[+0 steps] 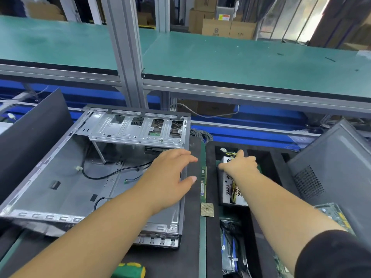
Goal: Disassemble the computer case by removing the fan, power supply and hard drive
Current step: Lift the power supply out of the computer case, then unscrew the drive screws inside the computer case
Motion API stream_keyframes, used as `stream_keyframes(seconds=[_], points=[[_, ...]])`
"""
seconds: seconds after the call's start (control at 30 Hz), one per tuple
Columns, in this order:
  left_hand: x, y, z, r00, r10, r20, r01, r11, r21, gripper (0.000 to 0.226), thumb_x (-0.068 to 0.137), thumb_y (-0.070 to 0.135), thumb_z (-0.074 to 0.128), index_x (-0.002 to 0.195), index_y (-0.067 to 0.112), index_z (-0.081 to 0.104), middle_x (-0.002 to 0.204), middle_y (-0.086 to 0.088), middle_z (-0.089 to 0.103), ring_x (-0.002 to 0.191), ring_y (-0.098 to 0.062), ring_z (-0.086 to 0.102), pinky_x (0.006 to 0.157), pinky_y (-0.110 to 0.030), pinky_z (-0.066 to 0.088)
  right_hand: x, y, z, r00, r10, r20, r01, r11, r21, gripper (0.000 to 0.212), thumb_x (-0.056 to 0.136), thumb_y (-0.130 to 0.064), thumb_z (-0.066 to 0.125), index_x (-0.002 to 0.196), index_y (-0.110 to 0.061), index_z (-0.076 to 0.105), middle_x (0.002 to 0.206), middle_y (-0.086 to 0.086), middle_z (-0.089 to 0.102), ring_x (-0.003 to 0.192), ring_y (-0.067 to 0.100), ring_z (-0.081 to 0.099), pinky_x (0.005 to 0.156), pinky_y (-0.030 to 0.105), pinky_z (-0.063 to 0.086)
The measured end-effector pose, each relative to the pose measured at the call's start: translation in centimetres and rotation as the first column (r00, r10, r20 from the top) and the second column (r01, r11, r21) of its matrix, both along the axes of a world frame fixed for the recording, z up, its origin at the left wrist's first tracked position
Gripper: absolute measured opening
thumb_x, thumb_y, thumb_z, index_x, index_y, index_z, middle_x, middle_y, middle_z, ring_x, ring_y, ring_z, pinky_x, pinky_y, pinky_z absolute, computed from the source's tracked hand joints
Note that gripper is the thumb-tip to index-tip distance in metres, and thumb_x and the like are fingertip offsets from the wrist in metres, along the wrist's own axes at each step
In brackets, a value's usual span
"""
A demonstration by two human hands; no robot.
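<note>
The computer case (66,177) lies open on its side at the left, its floor nearly bare, with loose black cables (104,173) inside. The left hand (170,177) hovers over its right edge, fingers spread and holding nothing. The right hand (240,164) rests on the power supply (227,187), already in the black tray (210,177) beside the case; whether it grips I cannot tell. I think the wire bundle could snag and drag the memory stick (203,183) nearby.
</note>
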State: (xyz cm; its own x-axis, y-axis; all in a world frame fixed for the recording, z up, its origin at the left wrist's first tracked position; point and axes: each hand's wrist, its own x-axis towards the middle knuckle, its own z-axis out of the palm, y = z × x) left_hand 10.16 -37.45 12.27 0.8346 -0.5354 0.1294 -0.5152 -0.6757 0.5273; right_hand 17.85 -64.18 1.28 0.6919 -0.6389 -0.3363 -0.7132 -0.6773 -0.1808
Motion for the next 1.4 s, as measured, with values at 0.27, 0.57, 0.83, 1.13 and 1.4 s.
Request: stream_keyframes(seconds=[0.27, 0.57, 0.83, 1.13, 1.4], points=[[-0.1, 3.1, 0.5, 0.995, 0.096, -0.017, -0.097, 0.994, -0.059, 0.045, 0.092, 0.036, 0.060, 0.135, 0.037, 0.050, 0.139, 0.020, 0.041, 0.134, -0.004, 0.030, 0.114, -0.028, 0.024, 3.0, -0.7, -0.5, 0.977, 0.075, -0.200, -0.074, 0.997, 0.016, 0.106, 0.071, -0.076, 0.062, 0.153, -0.022, 0.022, 0.145, 0.014, 0.032, 0.127, 0.038, 0.045, 0.090, 0.042, 0.044], [-0.3, 5.0, 0.3, 0.986, 0.161, -0.036, -0.164, 0.981, -0.104, 0.042, 0.090, 0.034, 0.062, 0.132, 0.036, 0.054, 0.135, 0.021, 0.045, 0.130, -0.003, 0.037, 0.112, -0.029, 0.030, 0.5, 0.2, -0.4, 0.996, 0.086, -0.019, -0.087, 0.990, -0.115, 0.110, 0.070, -0.086, 0.052, 0.154, -0.024, 0.020, 0.148, 0.016, 0.030, 0.134, 0.037, 0.032, 0.106, 0.047, 0.031], [-1.7, 5.6, 1.0, 0.990, 0.106, -0.097, -0.124, 0.971, -0.206, 0.037, 0.090, 0.036, 0.060, 0.127, 0.041, 0.056, 0.126, 0.027, 0.048, 0.119, 0.005, 0.045, 0.101, -0.023, 0.036, -5.1, 4.3, 5.8, 0.920, 0.208, 0.331, -0.166, 0.975, -0.150, 0.064, 0.089, -0.061, 0.052, 0.143, -0.027, 0.042, 0.145, 0.008, 0.038, 0.133, 0.033, 0.031, 0.107, 0.049, 0.026], [-5.1, 13.8, 1.7, 0.991, 0.063, -0.121, -0.100, 0.938, -0.331, 0.029, 0.091, 0.028, 0.063, 0.118, 0.039, 0.063, 0.115, 0.026, 0.052, 0.109, 0.007, 0.050, 0.093, -0.024, 0.044, -13.6, 14.9, 12.7, 0.716, 0.223, 0.661, -0.298, 0.955, 0.000, 0.038, 0.093, -0.040, 0.060, 0.129, -0.030, 0.057, 0.120, -0.006, 0.058, 0.116, 0.024, 0.053, 0.103, 0.050, 0.040], [-8.9, 27.8, 1.4, 0.987, 0.106, -0.123, -0.145, 0.919, -0.367, 0.025, 0.090, 0.025, 0.065, 0.113, 0.037, 0.066, 0.109, 0.024, 0.059, 0.103, 0.013, 0.051, 0.085, -0.010, 0.040, -20.9, 28.2, 12.2, 0.465, 0.511, 0.723, -0.425, 0.845, -0.324, 0.014, 0.086, -0.017, 0.067, 0.100, -0.018, 0.068, 0.095, 0.001, 0.066, 0.092, 0.025, 0.059, 0.084, 0.043, 0.047]])
